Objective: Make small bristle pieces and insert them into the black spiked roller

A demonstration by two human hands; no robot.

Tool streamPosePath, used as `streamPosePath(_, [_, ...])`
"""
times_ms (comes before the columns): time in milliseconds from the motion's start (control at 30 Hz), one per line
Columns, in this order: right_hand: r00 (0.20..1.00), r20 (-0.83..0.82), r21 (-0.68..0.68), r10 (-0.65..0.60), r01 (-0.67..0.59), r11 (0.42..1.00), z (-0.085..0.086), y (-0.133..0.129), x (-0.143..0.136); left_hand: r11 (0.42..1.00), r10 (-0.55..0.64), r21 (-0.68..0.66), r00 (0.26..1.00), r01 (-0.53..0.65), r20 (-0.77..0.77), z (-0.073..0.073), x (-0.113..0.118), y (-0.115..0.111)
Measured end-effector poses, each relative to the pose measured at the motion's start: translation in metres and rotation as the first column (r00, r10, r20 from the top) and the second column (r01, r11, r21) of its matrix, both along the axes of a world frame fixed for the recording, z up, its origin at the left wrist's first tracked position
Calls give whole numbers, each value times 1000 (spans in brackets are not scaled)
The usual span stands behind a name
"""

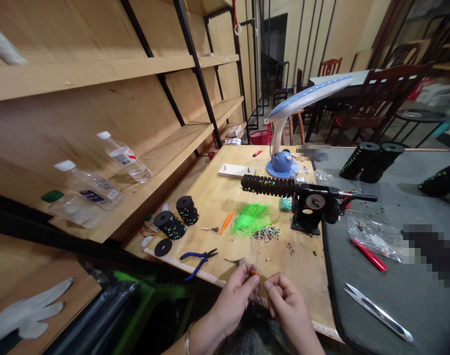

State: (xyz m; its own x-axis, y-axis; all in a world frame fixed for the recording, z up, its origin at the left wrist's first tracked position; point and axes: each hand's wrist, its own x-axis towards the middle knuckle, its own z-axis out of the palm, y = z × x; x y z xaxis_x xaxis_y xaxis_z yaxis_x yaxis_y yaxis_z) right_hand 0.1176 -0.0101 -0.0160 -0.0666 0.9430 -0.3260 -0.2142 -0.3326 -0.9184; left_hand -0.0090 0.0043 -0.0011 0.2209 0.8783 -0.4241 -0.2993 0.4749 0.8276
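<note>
Low over the table's front edge, my left hand is closed, its thumb and fingers pinching a small orange piece with thin dark and clear strands about it. Close beside it, my right hand has thumb and forefinger pressed together; what lies between them is too small to make out. Just beyond the hands lie blue-handled pliers, a pile of multicoloured beads and a bundle of bright green strands. An orange-handled pointed tool rests left of the strands.
A black clamp device carries a row of dark discs. Behind it stands a blue desk lamp. Stacked black foam discs sit at the left edge, below a shelf with bottles. Silver tweezers lie on the grey mat.
</note>
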Motion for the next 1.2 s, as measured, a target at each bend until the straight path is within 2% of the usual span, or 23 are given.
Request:
streamPosePath(467, [1000,2,-33,4,-4,999,-1,3,-2,996,-8,84,999,11,-38,-2,-2,1])
streamPosePath(1000, [999,-41,-3,-26,26,1000,-2,6,-1,960,-115,232,977,156,-182,-11,-3,-1])
streamPosePath(1200, [996,-66,-31,-57,55,998,-5,7,-1,975,-56,207,988,86,-147,-15,-1,-3])
